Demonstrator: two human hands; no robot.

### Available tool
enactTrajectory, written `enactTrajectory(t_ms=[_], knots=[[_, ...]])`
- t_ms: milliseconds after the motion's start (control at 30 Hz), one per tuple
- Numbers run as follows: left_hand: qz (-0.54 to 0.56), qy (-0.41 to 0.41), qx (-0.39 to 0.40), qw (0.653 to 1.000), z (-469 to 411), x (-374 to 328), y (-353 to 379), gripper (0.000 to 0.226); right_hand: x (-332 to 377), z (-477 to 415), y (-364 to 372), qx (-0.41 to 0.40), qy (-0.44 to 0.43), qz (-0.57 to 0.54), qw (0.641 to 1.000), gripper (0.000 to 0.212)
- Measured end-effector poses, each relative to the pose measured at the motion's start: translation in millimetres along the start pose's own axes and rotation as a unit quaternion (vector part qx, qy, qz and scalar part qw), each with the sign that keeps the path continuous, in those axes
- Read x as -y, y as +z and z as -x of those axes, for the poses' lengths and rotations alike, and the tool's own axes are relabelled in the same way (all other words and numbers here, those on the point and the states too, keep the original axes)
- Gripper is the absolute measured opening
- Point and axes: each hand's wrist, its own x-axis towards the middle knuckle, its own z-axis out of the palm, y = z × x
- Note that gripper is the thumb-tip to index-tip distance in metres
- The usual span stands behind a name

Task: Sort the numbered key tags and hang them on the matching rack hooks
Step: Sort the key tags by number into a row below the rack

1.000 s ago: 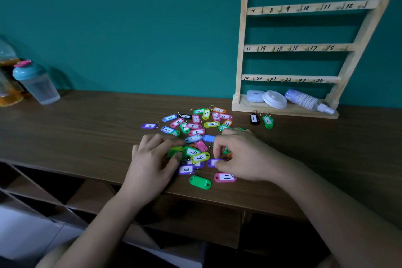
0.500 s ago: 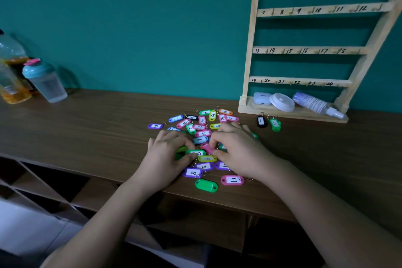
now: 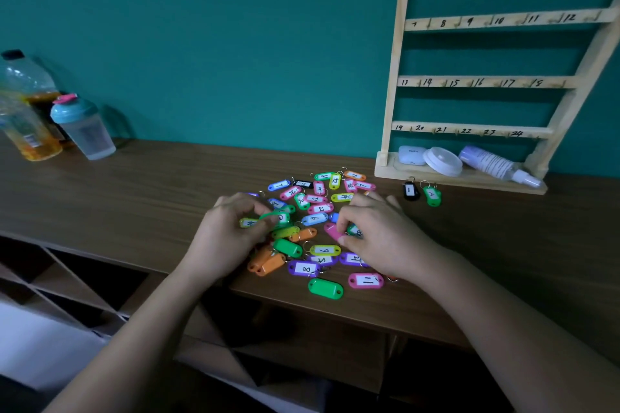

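A pile of coloured numbered key tags point(image 3: 317, 221) lies on the wooden desk point(image 3: 134, 198) in front of me. My left hand point(image 3: 228, 235) rests on the pile's left side, its fingertips pinching a green tag point(image 3: 280, 219). My right hand point(image 3: 382, 238) is on the right side, thumb and fingers closed on a green tag point(image 3: 354, 231). A black tag marked 1 point(image 3: 410, 191) and a green tag marked 2 point(image 3: 432, 195) lie apart near the wooden rack point(image 3: 483, 82), whose numbered hooks hold nothing that I can see.
The rack's bottom shelf holds a white case point(image 3: 411, 154), a round white lid point(image 3: 443, 161) and a lying spray bottle point(image 3: 496, 166). Bottles point(image 3: 30, 111) and a teal-lidded shaker point(image 3: 82, 129) stand at the desk's far left. Open cubbies point(image 3: 67, 282) sit below the desk edge.
Both hands have spread apart and lifted their fingers, uncovering orange and green tags beneath. Each hand now pinches a green tag. The camera shifted slightly, showing the rack's top row.
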Motion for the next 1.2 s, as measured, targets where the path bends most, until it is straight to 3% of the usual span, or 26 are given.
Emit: enactTrajectory(t_ms=[233,533,800,933,1067,1200], knots=[[0.039,-0.143,-0.026,0.989,-2.3,21.6,-26.2,0.023,1.8,-0.6,2.2,-0.012,-0.001,0.018,1.000,0.008],[-0.003,-0.196,-0.061,0.979,0.4,58.8,-37.2,0.032,3.1,0.4,0.7,-0.001,-0.010,0.027,1.000,0.008],[-0.093,-0.161,-0.054,0.981,-1.6,69.1,-29.9,0.028,-1.7,-0.3,-1.8,-0.027,-0.016,-0.018,0.999,0.011],[-0.096,-0.147,-0.074,0.982,1.1,67.0,-26.5,0.034,-5.3,-0.3,-4.1,-0.036,-0.008,-0.061,0.997,0.011],[-0.087,-0.096,-0.071,0.989,5.2,60.2,-23.7,0.024,-2.4,-0.8,-8.5,-0.020,0.025,-0.152,0.988,0.011],[-0.078,-0.058,-0.070,0.993,8.6,50.2,-18.0,0.018,0.8,-0.2,-7.5,-0.010,0.047,-0.170,0.984,0.012]])
